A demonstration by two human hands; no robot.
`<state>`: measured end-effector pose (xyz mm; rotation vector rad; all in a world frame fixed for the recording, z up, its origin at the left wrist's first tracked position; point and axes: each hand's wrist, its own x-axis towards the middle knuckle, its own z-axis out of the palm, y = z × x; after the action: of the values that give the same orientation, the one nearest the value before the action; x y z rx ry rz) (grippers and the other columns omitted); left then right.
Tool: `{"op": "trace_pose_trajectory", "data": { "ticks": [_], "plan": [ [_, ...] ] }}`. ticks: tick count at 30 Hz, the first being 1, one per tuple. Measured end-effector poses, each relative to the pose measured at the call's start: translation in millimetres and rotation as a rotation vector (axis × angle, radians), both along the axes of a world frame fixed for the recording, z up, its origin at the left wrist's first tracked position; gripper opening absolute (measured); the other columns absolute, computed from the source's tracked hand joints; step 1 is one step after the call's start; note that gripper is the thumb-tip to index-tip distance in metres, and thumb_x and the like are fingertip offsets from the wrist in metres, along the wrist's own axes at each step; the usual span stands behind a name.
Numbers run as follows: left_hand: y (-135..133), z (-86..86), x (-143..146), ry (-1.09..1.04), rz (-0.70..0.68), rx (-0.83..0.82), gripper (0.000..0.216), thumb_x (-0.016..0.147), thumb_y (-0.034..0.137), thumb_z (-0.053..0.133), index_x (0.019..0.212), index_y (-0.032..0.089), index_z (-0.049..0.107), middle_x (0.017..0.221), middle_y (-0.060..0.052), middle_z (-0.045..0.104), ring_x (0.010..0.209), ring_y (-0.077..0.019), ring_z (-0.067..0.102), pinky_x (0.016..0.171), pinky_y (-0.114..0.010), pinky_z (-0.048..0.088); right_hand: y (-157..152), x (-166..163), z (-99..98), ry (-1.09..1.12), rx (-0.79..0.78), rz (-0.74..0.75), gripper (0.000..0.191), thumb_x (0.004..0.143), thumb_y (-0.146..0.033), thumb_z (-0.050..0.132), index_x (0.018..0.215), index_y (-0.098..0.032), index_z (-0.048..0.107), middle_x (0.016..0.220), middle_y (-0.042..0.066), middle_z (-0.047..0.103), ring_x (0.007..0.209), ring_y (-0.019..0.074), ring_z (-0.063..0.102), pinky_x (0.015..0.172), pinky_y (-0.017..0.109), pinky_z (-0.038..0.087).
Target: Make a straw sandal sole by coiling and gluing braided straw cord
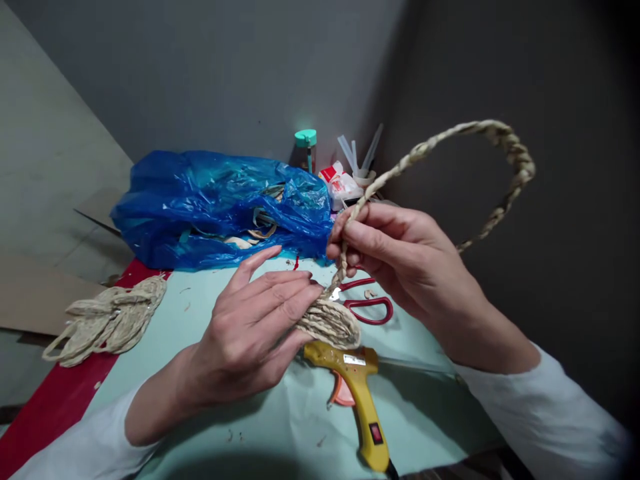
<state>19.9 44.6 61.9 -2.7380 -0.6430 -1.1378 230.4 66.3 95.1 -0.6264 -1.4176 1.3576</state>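
Cord point(425, 150) pinched just above its flat coil point(336, 328), centre of the frame.
The left hand point(263, 320) is closed over the coil's left end, apparently to stop the layers springing apart; its uppermost finger stands free. The right hand point(400, 250) pinches the cord firmly between thumb and fingers, probably to steady it near the coil; the rest arcs through the upper right and drops behind that hand. Below the coil, a yellow glue gun point(357, 383) lies on the table point(195, 427), handle toward the lower edge, seemingly for easy reach. Red-handled scissors point(391, 311) lie beyond the coil. At left, a separate bundle point(113, 317) sits well apart, perhaps against tangling.
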Motion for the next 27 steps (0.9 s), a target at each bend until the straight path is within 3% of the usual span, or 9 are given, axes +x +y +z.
{"op": "trace_pose_trajectory", "data": {
  "ticks": [9, 17, 20, 24, 27],
  "plan": [
    [1.0, -7.6, 3.5, 0.034, -0.009, -0.010, 0.040, 0.079, 0.010, 0.071, 0.117, 0.006, 0.061, 0.104, -0.014, 0.076, 0.105, -0.0240, 0.070, 0.115, -0.052, 0.039, 11.8, 4.3, -8.9, 0.108, -0.172, 0.214, 0.019, 0.098, -0.026, 0.062, 0.083, -0.014, 0.064, 0.081, 0.000, 0.065, 0.067, 0.0042, 0.058, 0.063, 0.012, 0.050],
    [3.1, -16.7, 6.2, -0.009, -0.051, -0.018, 0.063, 0.082, 0.011, 0.068, 0.139, 0.009, 0.042, 0.110, -0.014, 0.074, 0.104, -0.0254, 0.071, 0.112, -0.055, 0.041, 17.8, 4.9, -8.4, 0.023, -0.216, 0.346, 0.026, 0.093, -0.033, 0.069, 0.079, -0.013, 0.059, 0.074, 0.000, 0.061, 0.056, 0.0041, 0.049, 0.051, 0.013, 0.045],
    [0.8, -16.2, 6.3, 0.064, -0.027, -0.047, 0.065, 0.085, 0.010, 0.063, 0.145, 0.014, 0.038, 0.114, -0.011, 0.074, 0.104, -0.0217, 0.071, 0.116, -0.052, 0.036, 23.8, -0.2, -5.3, -0.075, -0.168, 0.428, 0.029, 0.093, -0.034, 0.068, 0.075, -0.013, 0.058, 0.070, -0.001, 0.057, 0.054, 0.0048, 0.048, 0.049, 0.014, 0.042],
    [-1.4, -18.3, 5.2, 0.140, 0.040, -0.027, 0.065, 0.086, 0.015, 0.064, 0.145, 0.011, 0.038, 0.116, -0.012, 0.074, 0.106, -0.0226, 0.069, 0.118, -0.048, 0.030, 34.8, -7.0, -2.9, -0.214, -0.065, 0.500, 0.030, 0.094, -0.035, 0.065, 0.074, -0.013, 0.059, 0.071, 0.000, 0.057, 0.056, 0.0064, 0.048, 0.051, 0.017, 0.038],
    [0.6, -22.9, 5.2, 0.123, 0.078, 0.043, 0.064, 0.085, 0.014, 0.064, 0.143, 0.010, 0.040, 0.108, -0.011, 0.075, 0.099, -0.0242, 0.069, 0.112, -0.048, 0.036, 42.9, -15.5, 2.8, -0.384, 0.060, 0.522, 0.031, 0.097, -0.036, 0.061, 0.076, -0.012, 0.062, 0.067, 0.000, 0.055, 0.056, 0.0075, 0.046, 0.049, 0.019, 0.033]
  ]
}}
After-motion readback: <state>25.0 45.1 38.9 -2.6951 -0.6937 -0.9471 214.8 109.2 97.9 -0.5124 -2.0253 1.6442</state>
